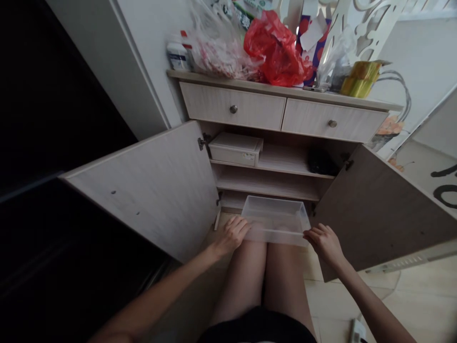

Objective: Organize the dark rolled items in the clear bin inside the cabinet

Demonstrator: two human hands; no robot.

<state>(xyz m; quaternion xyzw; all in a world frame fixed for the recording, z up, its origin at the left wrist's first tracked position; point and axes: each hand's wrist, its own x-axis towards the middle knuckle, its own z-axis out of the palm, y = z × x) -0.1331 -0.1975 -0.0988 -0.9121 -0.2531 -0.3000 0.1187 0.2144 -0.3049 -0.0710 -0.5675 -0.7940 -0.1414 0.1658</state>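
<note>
A clear plastic bin (274, 216) is held level above my knees, in front of the cabinet's lower shelves. My left hand (235, 232) grips its near left corner, fingers curled over the edge. On the opposite side my right hand (324, 239) pinches the near right corner. No contents show inside the bin. Behind it the cabinet (267, 178) stands with its left door (153, 186) and right door (385, 214) swung wide. A white storage box (233, 148) sits at the left of the upper shelf, and a dark item (320, 162) lies at the right.
Two closed drawers (233, 100) run above the shelves. On the cabinet top are a white bottle (177, 56), a clear plastic bag (221, 52), a red plastic bag (273, 47) and a yellow tape roll (360, 78). A power strip (357, 329) lies on the floor at the right.
</note>
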